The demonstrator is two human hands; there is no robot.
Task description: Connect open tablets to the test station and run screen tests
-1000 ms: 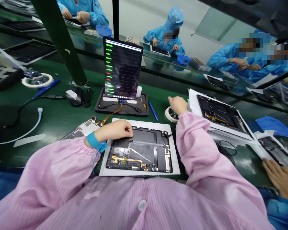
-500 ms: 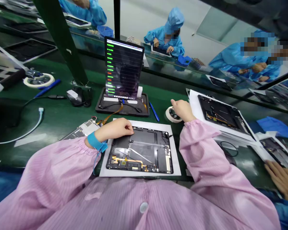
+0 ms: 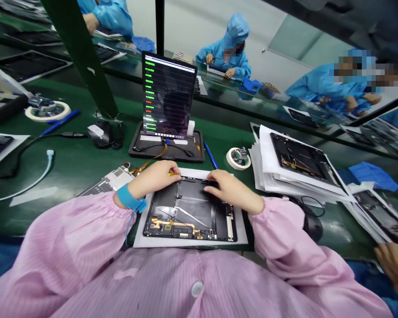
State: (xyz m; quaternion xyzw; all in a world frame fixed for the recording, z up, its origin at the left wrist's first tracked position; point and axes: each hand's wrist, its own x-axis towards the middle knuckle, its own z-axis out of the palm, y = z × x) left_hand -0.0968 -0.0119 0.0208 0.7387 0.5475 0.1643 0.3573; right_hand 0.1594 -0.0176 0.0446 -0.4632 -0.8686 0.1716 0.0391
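Note:
An opened tablet back (image 3: 189, 212) lies on a white sheet (image 3: 240, 229) in front of me on the green bench. My left hand (image 3: 155, 176), with a blue wrist strap (image 3: 130, 199), pinches a small yellow strip at the tablet's top left edge. My right hand (image 3: 230, 190) rests on the tablet's upper right part, fingers pressed flat and pointing left. A tape roll (image 3: 239, 158) sits beyond my right hand.
An upright tablet (image 3: 168, 102) showing green lines stands in a black tray (image 3: 166, 148). A blue pen (image 3: 211, 154) lies beside it. Stacked tablets on paper (image 3: 298, 163) lie at right, another person's hand (image 3: 393, 265) at the far right. A mouse (image 3: 104, 134), cable (image 3: 29, 181) and tape roll (image 3: 48, 110) lie at left.
My right hand left the tape roll and came back onto the tablet's upper right. My left hand stayed at the top left edge, its fingers now pinching a yellow strip.

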